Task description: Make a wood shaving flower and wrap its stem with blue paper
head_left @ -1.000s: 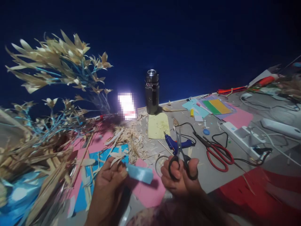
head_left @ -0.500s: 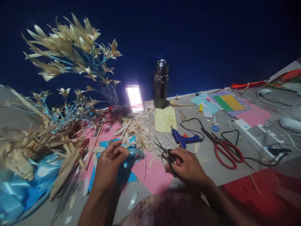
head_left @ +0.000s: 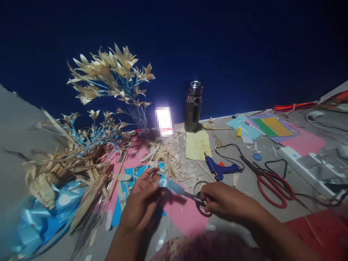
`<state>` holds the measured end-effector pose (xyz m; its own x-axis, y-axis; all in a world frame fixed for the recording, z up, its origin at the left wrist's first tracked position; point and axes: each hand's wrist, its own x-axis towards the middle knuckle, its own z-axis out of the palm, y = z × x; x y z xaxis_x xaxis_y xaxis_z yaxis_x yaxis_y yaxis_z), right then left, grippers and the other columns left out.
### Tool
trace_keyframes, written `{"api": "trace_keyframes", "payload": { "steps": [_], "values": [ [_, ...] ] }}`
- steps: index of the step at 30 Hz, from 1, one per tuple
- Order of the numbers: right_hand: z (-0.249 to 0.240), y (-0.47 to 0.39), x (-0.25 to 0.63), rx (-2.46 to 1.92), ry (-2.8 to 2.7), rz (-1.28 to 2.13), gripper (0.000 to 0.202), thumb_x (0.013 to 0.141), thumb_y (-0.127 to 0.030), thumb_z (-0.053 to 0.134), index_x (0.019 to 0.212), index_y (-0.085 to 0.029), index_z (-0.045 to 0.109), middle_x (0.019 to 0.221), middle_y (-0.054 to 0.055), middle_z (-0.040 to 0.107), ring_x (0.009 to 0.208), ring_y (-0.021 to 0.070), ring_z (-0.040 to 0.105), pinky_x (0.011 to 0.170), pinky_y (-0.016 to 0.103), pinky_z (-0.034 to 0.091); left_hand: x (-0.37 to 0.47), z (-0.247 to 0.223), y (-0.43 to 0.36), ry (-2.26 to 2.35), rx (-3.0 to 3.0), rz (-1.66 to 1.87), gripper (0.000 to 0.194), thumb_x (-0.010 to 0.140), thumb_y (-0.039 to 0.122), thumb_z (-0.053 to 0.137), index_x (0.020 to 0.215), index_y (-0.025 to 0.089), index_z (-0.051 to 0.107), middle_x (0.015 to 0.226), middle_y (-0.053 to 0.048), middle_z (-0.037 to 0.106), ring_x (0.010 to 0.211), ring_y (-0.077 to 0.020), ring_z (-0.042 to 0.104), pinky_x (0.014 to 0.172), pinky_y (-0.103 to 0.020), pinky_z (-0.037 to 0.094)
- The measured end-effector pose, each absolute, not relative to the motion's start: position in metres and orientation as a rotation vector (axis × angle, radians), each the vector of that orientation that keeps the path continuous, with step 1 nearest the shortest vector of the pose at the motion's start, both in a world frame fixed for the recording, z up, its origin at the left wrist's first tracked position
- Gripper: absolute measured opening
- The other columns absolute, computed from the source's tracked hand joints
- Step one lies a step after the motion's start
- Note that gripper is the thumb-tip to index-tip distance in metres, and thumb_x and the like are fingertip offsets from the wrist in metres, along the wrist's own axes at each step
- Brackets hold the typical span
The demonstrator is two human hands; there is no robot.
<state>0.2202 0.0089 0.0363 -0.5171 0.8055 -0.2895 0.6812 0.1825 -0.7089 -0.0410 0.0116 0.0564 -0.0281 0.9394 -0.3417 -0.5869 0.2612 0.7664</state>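
A light blue ribbon strip (head_left: pixel 172 185) is pinched at its left end by my left hand (head_left: pixel 143 199). My right hand (head_left: pixel 219 197) is closed around the handles of small dark scissors (head_left: pixel 193 196), whose blades point left and meet the ribbon's right end. Whether the blades are open there cannot be made out. Beneath both hands lie a pink sheet (head_left: pixel 186 214) and a blue sheet (head_left: pixel 116 208). A blue glue gun (head_left: pixel 223 169) rests just beyond my right hand.
Dry husks (head_left: pixel 92 181) and flower branches (head_left: pixel 114 79) fill the left. Behind stand a dark flask (head_left: pixel 193 108) and a bright blurred light (head_left: pixel 164 121). Red-handled scissors (head_left: pixel 276 186), a white power strip (head_left: pixel 301 170) and coloured sheets (head_left: pixel 272 127) lie right.
The scissors have turned leftward and their blades now reach the ribbon. My hands hold the ribbon and scissors closer together. The whole view has shifted, with objects appearing lower and farther right.
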Motion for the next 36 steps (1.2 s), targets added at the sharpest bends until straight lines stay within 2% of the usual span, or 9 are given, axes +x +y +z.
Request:
{"api": "trace_keyframes", "payload": {
  "steps": [3, 6, 8, 11, 16, 19, 24, 28, 36],
  "values": [
    [0.045, 0.012, 0.213, -1.398, -1.909, 1.227, 0.013, 0.092, -0.024, 0.06, 0.092, -0.018, 0.071, 0.085, 0.004, 0.069, 0.078, 0.0171, 0.06, 0.071, 0.028, 0.039, -0.029, 0.049, 0.007, 0.998, 0.474, 1.254, 0.049, 0.058, 0.015, 0.093, 0.101, 0.016, 0.07, 0.076, 0.001, 0.065, 0.061, -0.0115, 0.061, 0.056, -0.023, 0.056],
    [0.047, 0.015, 0.198, -1.153, -1.548, 1.517, 0.043, 0.085, -0.046, 0.072, 0.118, -0.018, 0.069, 0.099, 0.006, 0.071, 0.083, 0.0181, 0.063, 0.07, 0.027, 0.046, -0.017, 0.044, 0.004, 1.018, 0.509, 1.233, 0.05, 0.056, 0.015, 0.094, 0.099, 0.017, 0.067, 0.072, 0.002, 0.065, 0.059, -0.0113, 0.061, 0.056, -0.021, 0.054],
    [0.042, 0.017, 0.189, -1.027, -1.389, 1.795, 0.046, 0.078, -0.055, 0.078, 0.102, -0.016, 0.07, 0.086, 0.004, 0.07, 0.068, 0.0138, 0.059, 0.06, 0.024, 0.044, -0.01, 0.044, 0.002, 1.048, 0.513, 1.221, 0.055, 0.054, 0.015, 0.096, 0.1, 0.018, 0.065, 0.072, 0.002, 0.067, 0.06, -0.0116, 0.063, 0.056, -0.02, 0.054],
    [0.036, 0.018, 0.184, -1.046, -1.237, 1.97, 0.044, 0.069, -0.054, 0.085, 0.08, -0.015, 0.066, 0.059, -0.003, 0.06, 0.046, 0.0089, 0.048, 0.045, 0.021, 0.035, -0.007, 0.045, 0.001, 1.12, 0.498, 1.238, 0.064, 0.051, 0.016, 0.098, 0.105, 0.019, 0.063, 0.075, 0.002, 0.07, 0.062, -0.0117, 0.065, 0.058, -0.019, 0.054],
    [0.039, 0.01, 0.192, -1.191, -1.665, 1.504, 0.017, 0.089, -0.029, 0.068, 0.079, -0.016, 0.072, 0.066, -0.001, 0.064, 0.06, 0.0116, 0.057, 0.058, 0.022, 0.039, -0.021, 0.042, 0.009, 1.241, 0.464, 1.275, 0.065, 0.047, 0.02, 0.099, 0.101, 0.023, 0.063, 0.075, 0.003, 0.072, 0.066, -0.0154, 0.07, 0.062, -0.023, 0.058],
    [0.036, 0.006, 0.197, -1.345, -2.104, 1.087, 0.021, 0.097, -0.019, 0.057, 0.085, -0.018, 0.074, 0.084, 0.004, 0.072, 0.081, 0.0166, 0.064, 0.074, 0.026, 0.043, -0.029, 0.039, 0.013, 1.283, 0.444, 1.292, 0.065, 0.046, 0.018, 0.099, 0.101, 0.025, 0.064, 0.079, 0.003, 0.073, 0.067, -0.0162, 0.07, 0.059, -0.023, 0.058],
    [0.028, 0.0, 0.205, -1.617, -2.392, 0.761, 0.016, 0.099, -0.019, 0.057, 0.097, -0.022, 0.072, 0.102, 0.006, 0.073, 0.092, 0.0199, 0.065, 0.074, 0.026, 0.042, -0.035, 0.046, 0.016, 1.348, 0.403, 1.314, 0.067, 0.039, 0.019, 0.099, 0.098, 0.021, 0.069, 0.07, 0.002, 0.07, 0.061, -0.014, 0.065, 0.054, -0.02, 0.057],
    [0.032, 0.0, 0.222, -1.713, -2.308, 0.736, 0.023, 0.104, -0.023, 0.052, 0.095, -0.022, 0.073, 0.097, 0.004, 0.074, 0.09, 0.0199, 0.067, 0.076, 0.028, 0.043, -0.052, 0.053, 0.015, 1.372, 0.439, 1.4, 0.055, 0.045, 0.024, 0.098, 0.092, 0.019, 0.071, 0.067, 0.002, 0.069, 0.061, -0.0123, 0.062, 0.053, -0.017, 0.055],
    [0.024, 0.013, 0.253, -1.671, -2.198, 0.666, 0.027, 0.104, -0.028, 0.049, 0.093, -0.02, 0.073, 0.091, 0.007, 0.076, 0.086, 0.0235, 0.07, 0.077, 0.033, 0.048, -0.091, 0.052, 0.006, 1.46, 0.443, 1.684, 0.033, 0.054, 0.016, 0.091, 0.081, 0.021, 0.073, 0.066, 0.004, 0.069, 0.061, -0.0123, 0.062, 0.051, -0.016, 0.055]
  ]
}}
